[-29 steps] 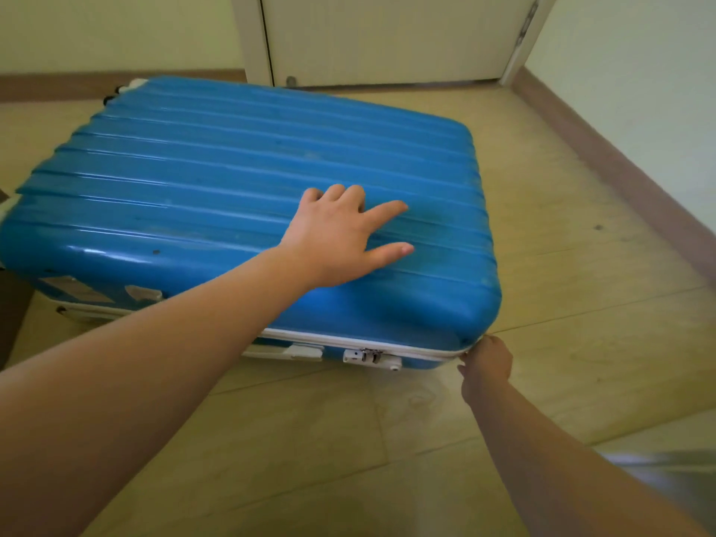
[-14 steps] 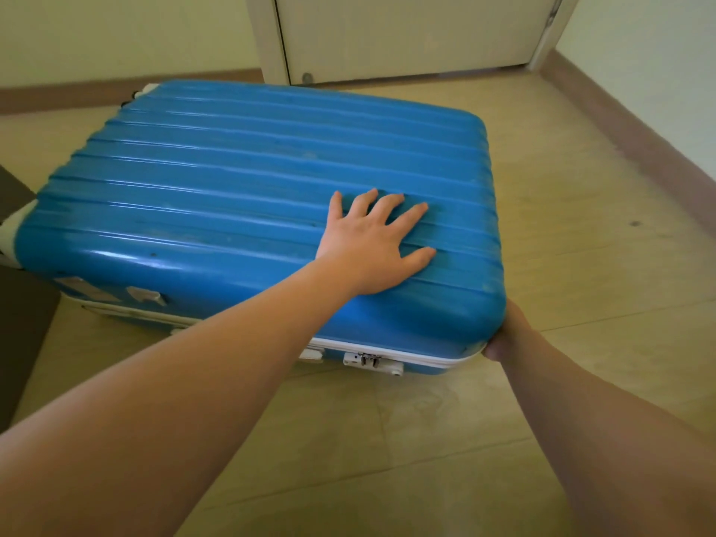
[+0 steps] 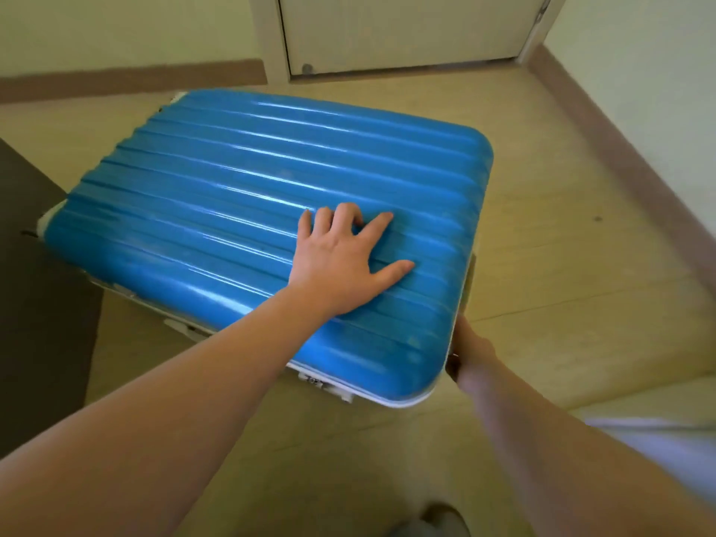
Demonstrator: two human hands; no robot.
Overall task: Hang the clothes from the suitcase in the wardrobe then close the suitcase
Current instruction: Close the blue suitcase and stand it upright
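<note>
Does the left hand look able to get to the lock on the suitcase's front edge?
Probably yes. The left hand rests on the suitcase holding nothing, and the lock sits uncovered just beside its forearm.

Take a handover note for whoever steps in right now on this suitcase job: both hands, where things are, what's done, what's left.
Left grip: open and flat, pressing on the lid of the blue suitcase.
Right grip: at its near right corner by the white seam; fingers hidden, hold unclear.
Suitcase lies on the floor, lid down; no clothes in view.
Done: lid lowered. Left: confirm the seam is fastened all round.
</note>
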